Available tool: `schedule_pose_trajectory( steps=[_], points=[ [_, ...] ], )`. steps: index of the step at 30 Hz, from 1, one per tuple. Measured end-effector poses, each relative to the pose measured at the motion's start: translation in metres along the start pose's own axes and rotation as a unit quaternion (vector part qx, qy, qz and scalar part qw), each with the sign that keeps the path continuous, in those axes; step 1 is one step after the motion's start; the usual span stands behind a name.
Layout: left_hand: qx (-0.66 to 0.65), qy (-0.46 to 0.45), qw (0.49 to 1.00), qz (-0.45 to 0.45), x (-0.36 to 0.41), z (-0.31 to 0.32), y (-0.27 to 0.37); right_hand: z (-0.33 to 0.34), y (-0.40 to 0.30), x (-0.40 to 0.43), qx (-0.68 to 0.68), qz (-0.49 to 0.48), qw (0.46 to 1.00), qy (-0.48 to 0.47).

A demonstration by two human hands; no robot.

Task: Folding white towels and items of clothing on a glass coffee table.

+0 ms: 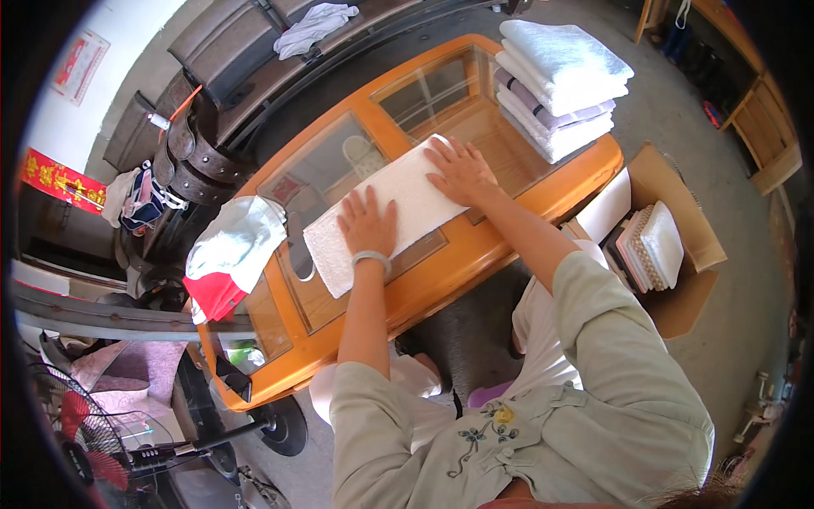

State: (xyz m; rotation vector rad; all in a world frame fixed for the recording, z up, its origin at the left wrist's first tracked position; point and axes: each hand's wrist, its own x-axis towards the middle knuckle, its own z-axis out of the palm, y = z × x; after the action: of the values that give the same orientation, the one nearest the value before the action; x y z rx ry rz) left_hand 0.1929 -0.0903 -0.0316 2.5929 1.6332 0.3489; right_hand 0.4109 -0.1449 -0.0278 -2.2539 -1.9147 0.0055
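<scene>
A white towel point(407, 197), folded into a long strip, lies slantwise across the glass panels of an orange wooden coffee table point(375, 318). My left hand point(369, 226), with a pale bangle at the wrist, rests flat on its left half, fingers spread. Flat on the towel's right end is my right hand point(463, 172), fingers also apart. Neither hand grips anything. At the table's right end stands a stack of folded towels point(559, 89), white and greyish purple. White and red cloths point(235, 248) lie at its left end.
An open cardboard box point(693, 254) with several folded towels point(648, 248) stands on the floor at right. A floor fan point(82, 420) is at lower left. Behind the table runs a dark bench point(235, 57) bearing a white cloth point(315, 28). A dark phone-like object point(233, 378) sits at the table's near-left corner.
</scene>
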Motion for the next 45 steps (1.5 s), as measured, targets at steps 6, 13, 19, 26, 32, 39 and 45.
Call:
schedule_pose_trajectory(
  steps=[6,13,19,26,32,39,45],
  points=[
    [0.04,-0.001,0.992,-0.122,-0.02,-0.018,-0.061,0.004,-0.003,0.001,0.004,0.006,1.0,0.013],
    [0.027,0.012,0.991,-0.128,-0.02,-0.018,-0.063,0.032,-0.099,0.007,0.082,-0.165,0.973,0.139],
    [0.039,0.009,0.993,-0.11,-0.023,-0.015,-0.076,0.034,-0.136,0.005,0.103,-0.269,0.952,0.106],
    [0.028,0.002,0.993,-0.117,-0.027,-0.019,-0.074,0.016,-0.044,0.036,0.031,-0.104,0.993,0.049],
    [-0.085,0.013,0.983,-0.161,-0.025,-0.006,-0.108,0.006,-0.025,0.038,0.016,0.018,0.999,0.032],
    [-0.404,0.011,0.879,-0.251,-0.031,-0.015,-0.136,0.008,-0.024,0.037,0.016,0.028,0.999,0.027],
    [-0.56,-0.043,0.749,-0.351,-0.034,-0.033,-0.134,0.015,-0.071,0.028,0.009,-0.03,0.998,0.047]
  ],
)
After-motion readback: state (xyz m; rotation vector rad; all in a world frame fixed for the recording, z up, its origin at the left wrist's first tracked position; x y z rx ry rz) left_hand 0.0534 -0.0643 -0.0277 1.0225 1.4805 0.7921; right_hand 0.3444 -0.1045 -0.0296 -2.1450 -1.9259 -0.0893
